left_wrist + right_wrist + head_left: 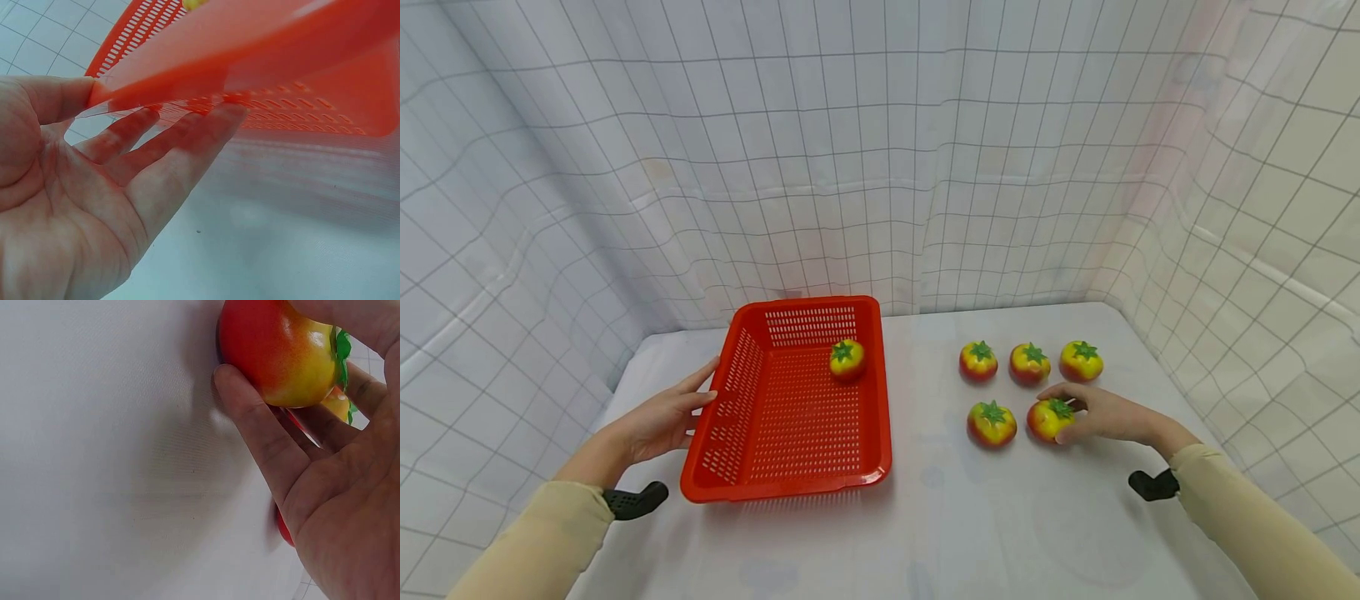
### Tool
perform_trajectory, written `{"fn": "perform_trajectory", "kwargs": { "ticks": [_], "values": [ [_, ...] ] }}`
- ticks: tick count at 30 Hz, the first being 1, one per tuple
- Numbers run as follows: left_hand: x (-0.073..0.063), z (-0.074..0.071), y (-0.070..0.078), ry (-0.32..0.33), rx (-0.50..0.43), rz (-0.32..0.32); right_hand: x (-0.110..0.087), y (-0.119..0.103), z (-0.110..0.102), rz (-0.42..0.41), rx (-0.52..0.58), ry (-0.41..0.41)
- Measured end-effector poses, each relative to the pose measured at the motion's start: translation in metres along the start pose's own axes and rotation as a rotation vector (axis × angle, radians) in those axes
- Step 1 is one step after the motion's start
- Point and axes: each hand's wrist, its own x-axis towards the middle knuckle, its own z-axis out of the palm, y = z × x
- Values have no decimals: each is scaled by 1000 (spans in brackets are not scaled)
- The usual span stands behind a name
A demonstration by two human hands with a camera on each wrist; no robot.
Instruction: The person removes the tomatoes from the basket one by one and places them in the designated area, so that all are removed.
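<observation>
A red plastic basket with slotted walls stands left of centre on the table. At its left side my left hand holds the rim, the thumb on the edge and the fingers against the outer wall underneath. One red-and-yellow tomato with a green leafy top lies inside, near the basket's right wall. To the right, my right hand grips another such tomato between thumb and fingers. In the right wrist view that tomato appears close to the white surface; whether it touches cannot be told.
Beside the held tomato lies a single tomato. Behind it is a row of three: a left tomato, a middle tomato and a right tomato. White gridded curtains hang behind and along both sides of the white table.
</observation>
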Motion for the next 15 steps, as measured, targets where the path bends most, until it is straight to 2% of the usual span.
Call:
{"fn": "perform_trajectory", "kwargs": {
  "ticks": [15],
  "values": [
    [0,0,0,3,14,3,0,-1,0,4,-19,5]
  ]
}}
